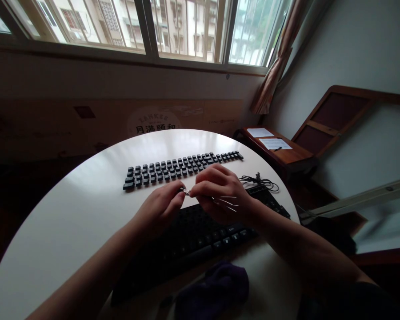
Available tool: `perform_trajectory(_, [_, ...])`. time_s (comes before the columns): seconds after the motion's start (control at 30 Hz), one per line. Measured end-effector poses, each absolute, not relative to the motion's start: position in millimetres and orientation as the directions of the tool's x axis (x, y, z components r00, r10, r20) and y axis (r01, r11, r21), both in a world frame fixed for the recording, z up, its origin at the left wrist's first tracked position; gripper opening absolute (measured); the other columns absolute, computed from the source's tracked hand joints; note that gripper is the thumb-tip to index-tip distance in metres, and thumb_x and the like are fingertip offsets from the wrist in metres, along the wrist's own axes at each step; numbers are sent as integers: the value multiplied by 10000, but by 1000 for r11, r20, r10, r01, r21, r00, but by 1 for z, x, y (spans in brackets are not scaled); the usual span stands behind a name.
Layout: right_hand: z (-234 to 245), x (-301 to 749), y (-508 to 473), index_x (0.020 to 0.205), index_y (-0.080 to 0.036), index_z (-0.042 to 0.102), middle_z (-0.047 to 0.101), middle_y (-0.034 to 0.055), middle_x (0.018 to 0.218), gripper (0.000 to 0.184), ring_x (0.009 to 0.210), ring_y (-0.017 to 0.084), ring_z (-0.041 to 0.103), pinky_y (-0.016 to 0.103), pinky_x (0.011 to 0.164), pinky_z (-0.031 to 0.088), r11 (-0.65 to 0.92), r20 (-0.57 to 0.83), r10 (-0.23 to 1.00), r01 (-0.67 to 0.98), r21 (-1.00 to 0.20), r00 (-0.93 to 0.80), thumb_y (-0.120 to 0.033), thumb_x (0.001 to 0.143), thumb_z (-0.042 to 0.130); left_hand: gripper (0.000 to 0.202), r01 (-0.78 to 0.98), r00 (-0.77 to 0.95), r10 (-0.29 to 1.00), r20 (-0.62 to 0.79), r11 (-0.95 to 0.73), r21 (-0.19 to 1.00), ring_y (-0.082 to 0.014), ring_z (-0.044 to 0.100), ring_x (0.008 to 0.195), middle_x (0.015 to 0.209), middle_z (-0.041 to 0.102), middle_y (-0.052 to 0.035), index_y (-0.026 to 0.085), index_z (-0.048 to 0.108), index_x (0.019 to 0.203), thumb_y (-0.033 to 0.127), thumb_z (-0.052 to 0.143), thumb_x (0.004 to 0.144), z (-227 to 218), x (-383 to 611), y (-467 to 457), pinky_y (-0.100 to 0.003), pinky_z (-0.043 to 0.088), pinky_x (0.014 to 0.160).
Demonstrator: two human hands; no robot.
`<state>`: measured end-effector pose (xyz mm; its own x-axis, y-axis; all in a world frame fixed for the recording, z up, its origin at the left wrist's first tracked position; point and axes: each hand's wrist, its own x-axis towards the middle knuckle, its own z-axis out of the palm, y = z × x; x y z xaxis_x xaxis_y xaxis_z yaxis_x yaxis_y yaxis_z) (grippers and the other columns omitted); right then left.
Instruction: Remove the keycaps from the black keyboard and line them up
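Observation:
Above the black keyboard (pixel 200 255), my left hand (pixel 162 202) and my right hand (pixel 220 189) meet fingertip to fingertip. Between them is a small, shiny piece (pixel 186 192), too small to name. My left thumb and forefinger are pinched at its left end; whatever they grip is mostly hidden. My right fingers are closed around a tool with thin metal wires (pixel 228 203), which looks like a wire keycap puller. Its wires stick out to the right under my palm. Many key positions on the keyboard's upper part look bare, while keycaps remain along its near edge.
Black keycaps (pixel 168 171) stand in several rows on the white round table (pixel 60 213), beyond my hands. A bundled black cable (pixel 260 181) lies at the right. Dark purple cloth (pixel 216 289) lies in front. Papers (pixel 275 143) and a pen rest on a wooden seat.

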<state>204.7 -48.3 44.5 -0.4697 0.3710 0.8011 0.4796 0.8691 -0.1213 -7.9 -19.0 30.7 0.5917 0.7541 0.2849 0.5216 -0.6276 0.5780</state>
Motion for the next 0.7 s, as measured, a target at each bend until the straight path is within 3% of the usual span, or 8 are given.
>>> perform_trajectory(0.1, [44, 207, -49, 903, -206, 587, 657, 66, 1037, 115, 948, 196, 590, 373, 870, 486, 864, 857, 331, 493, -107, -395, -156, 909, 483, 254, 515, 570, 771, 285, -605, 607, -194, 557, 670, 736, 601, -7, 200, 528, 825, 357, 349, 915, 30, -11, -16, -295, 424, 602])
perform_trajectory(0.2, [46, 209, -51, 859, -200, 532, 653, 76, 999, 148, 912, 189, 604, 356, 818, 501, 869, 916, 302, 472, -150, -265, -106, 884, 421, 249, 490, 572, 773, 274, -589, 642, -180, 517, 622, 677, 540, 6, 208, 479, 775, 360, 338, 914, 33, -15, -13, -281, 413, 560])
perform_trajectory(0.4, [41, 192, -60, 897, -182, 609, 656, 36, 875, 175, 691, 114, 569, 227, 587, 441, 883, 749, 370, 460, -99, -550, -155, 919, 438, 399, 359, 758, 621, 199, -652, 668, -199, 551, 684, 719, 603, -24, 187, 571, 780, 476, 358, 953, 46, -20, -16, -286, 476, 622])
perform_trajectory(0.57, [34, 189, -58, 888, -178, 604, 676, 21, 911, 114, 688, 99, 576, 207, 575, 426, 867, 740, 406, 482, -126, -536, -181, 915, 493, 471, 359, 793, 595, 130, -629, 689, -213, 584, 702, 735, 634, -32, 174, 655, 842, 523, 365, 967, 51, -23, -15, -291, 505, 660])
perform_trajectory(0.7, [32, 193, -53, 991, -169, 610, 698, 25, 911, 121, 706, 109, 618, 205, 573, 428, 846, 733, 443, 512, -150, -516, -267, 943, 559, 396, 299, 819, 562, 120, -595, 746, -234, 642, 813, 885, 704, -46, 185, 687, 968, 468, 411, 983, 49, -22, -14, -305, 529, 764])
